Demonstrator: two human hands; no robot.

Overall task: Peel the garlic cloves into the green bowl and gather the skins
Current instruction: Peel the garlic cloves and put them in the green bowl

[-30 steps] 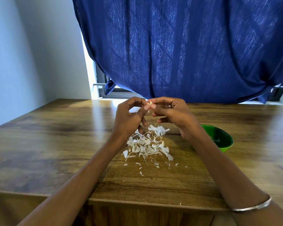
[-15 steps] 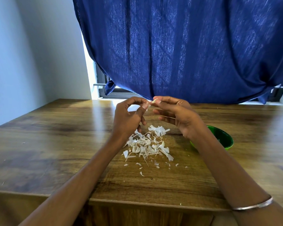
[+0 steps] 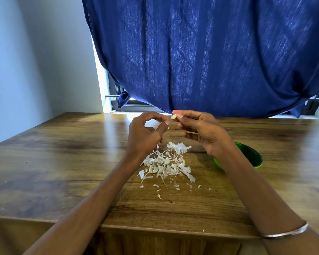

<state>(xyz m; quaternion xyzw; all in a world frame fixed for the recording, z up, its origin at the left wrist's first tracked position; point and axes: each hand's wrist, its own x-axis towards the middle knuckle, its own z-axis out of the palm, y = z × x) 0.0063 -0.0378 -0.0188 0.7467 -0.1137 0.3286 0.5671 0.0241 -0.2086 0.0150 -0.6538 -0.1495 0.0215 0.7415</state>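
Observation:
My right hand is raised above the table and pinches a pale garlic clove between thumb and fingertips. Just left of it, my left hand has thumb and forefinger pressed tip to tip, apparently on a thin bit of garlic skin. Below both hands a pile of white garlic skins and cloves lies on the wooden table, with loose flakes scattered towards me. The green bowl stands right of the pile, its left half hidden behind my right forearm; its contents are not visible.
A dark blue curtain hangs behind the table's far edge, with a window frame below it. A pale wall runs along the left. The table's near edge is close to me. A metal bangle circles my right wrist.
My two hands, joined on the clove before, have drawn apart. The right hand keeps the clove and has lifted slightly; the left thumb and forefinger have pulled away to the left.

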